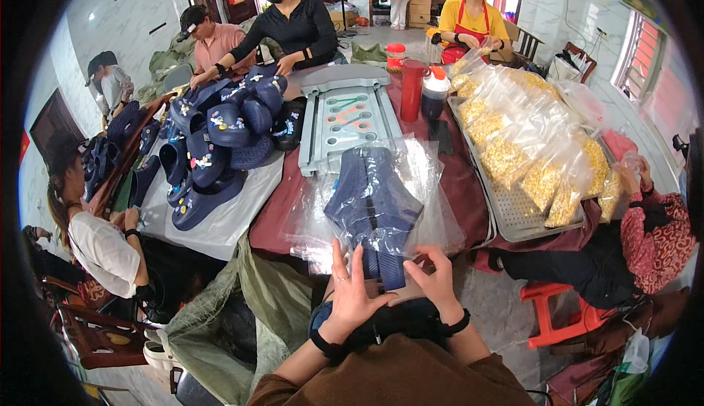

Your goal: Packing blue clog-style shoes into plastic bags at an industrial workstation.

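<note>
A pair of navy clogs (374,211) lies soles up in front of me, inside or under a clear plastic bag (433,215). Their near ends stick out toward my body. My left hand (357,294) is open, its fingers stretched up against the left side of the clogs and the thumb apart. On the right side, my right hand (438,283) is open too, thumb and forefinger curved with a gap between them, beside the clogs and the bag's edge. Whether it touches the film I cannot tell.
A grey folded plastic stool (312,123) lies beyond the bag. Left is a heap of navy clogs (209,138); right, a metal tray (513,219) of bagged yellow kernels. A red cup (412,90) and dark-filled bottle (435,92) stand between. Several people sit or stand around.
</note>
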Available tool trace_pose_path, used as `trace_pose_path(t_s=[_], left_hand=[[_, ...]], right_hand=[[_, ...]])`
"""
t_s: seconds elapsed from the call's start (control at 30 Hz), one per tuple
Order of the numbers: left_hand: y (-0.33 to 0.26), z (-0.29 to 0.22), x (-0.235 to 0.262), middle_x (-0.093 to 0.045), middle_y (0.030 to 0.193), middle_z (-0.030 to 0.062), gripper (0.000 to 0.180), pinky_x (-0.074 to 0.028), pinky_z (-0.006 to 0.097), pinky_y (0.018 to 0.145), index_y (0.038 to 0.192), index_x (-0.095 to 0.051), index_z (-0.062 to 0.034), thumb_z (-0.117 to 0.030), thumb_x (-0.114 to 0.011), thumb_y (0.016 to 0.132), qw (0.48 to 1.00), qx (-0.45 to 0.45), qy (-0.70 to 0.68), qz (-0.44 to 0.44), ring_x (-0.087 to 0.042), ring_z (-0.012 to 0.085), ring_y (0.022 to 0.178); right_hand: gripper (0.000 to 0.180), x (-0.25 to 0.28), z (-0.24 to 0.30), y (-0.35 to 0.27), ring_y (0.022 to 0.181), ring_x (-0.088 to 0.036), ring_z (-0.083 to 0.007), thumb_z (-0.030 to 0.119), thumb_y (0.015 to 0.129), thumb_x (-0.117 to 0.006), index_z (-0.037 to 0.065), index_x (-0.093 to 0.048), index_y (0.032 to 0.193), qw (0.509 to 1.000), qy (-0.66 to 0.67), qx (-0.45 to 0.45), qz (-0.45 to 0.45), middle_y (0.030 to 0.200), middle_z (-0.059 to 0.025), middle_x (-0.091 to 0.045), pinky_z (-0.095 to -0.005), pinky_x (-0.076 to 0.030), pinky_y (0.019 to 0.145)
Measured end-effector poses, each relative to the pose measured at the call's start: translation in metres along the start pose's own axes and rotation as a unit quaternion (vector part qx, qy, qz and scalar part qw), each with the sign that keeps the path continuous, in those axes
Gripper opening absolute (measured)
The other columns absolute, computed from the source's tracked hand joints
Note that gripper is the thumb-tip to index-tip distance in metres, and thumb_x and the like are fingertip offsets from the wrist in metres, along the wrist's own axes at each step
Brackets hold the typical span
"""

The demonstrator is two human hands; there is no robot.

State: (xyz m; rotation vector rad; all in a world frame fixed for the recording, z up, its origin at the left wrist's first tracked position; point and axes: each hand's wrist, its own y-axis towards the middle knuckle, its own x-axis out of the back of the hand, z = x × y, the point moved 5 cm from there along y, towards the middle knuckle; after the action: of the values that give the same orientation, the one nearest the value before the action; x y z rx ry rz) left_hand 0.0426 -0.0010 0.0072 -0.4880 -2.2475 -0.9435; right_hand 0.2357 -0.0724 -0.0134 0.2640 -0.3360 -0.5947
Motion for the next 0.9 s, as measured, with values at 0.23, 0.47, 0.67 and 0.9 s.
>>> trace_pose_path(t_s=[0.23,0.47,0.67,0.9], left_hand=[[0.000,0.008,-0.005,-0.010,0.162,0.0337,0.121,-0.040,0.057,0.110,0.156,-0.026,-0.0044,-0.030,-0.097,0.061,0.997,0.026,-0.070,-0.014,-0.038,0.0541,0.138],[0.005,0.015,0.000,-0.030,0.156,0.0290,0.113,-0.040,0.052,0.112,0.154,-0.030,-0.0022,-0.024,-0.095,0.063,0.995,0.056,-0.063,-0.061,-0.040,0.0488,0.139],[0.011,0.014,0.001,-0.037,0.150,0.0273,0.111,-0.039,0.051,0.112,0.153,-0.032,-0.0006,-0.022,-0.095,0.064,0.992,0.077,-0.057,-0.079,-0.042,0.0461,0.137],[0.011,0.017,-0.005,-0.041,0.145,0.0265,0.115,-0.041,0.048,0.110,0.154,-0.027,0.0023,-0.018,-0.095,0.064,0.988,0.096,-0.098,-0.072,-0.045,0.0440,0.132]], right_hand=[[0.030,-0.004,0.009,-0.003,0.091,-0.067,-0.0243,0.010,0.080,-0.079,0.001,-0.070,0.106,0.995,-0.015,0.076,0.068,0.100,-0.0100,-0.067,-0.0337,-0.053,0.080],[0.016,-0.005,0.007,-0.007,0.093,-0.066,-0.0270,0.005,0.082,-0.074,0.002,-0.068,0.096,0.983,-0.130,0.126,0.027,0.099,-0.0114,-0.069,-0.0356,-0.052,0.082],[0.008,0.018,-0.027,-0.011,0.086,-0.056,-0.0116,0.000,0.089,-0.065,0.003,-0.058,0.089,0.989,0.143,0.027,0.011,0.094,-0.0032,-0.062,-0.0254,-0.045,0.078],[0.047,0.013,0.015,-0.012,0.094,-0.055,-0.0147,0.000,0.085,-0.069,0.003,-0.049,0.127,0.996,0.025,0.080,0.006,0.110,-0.0058,-0.058,-0.0275,-0.045,0.085]])
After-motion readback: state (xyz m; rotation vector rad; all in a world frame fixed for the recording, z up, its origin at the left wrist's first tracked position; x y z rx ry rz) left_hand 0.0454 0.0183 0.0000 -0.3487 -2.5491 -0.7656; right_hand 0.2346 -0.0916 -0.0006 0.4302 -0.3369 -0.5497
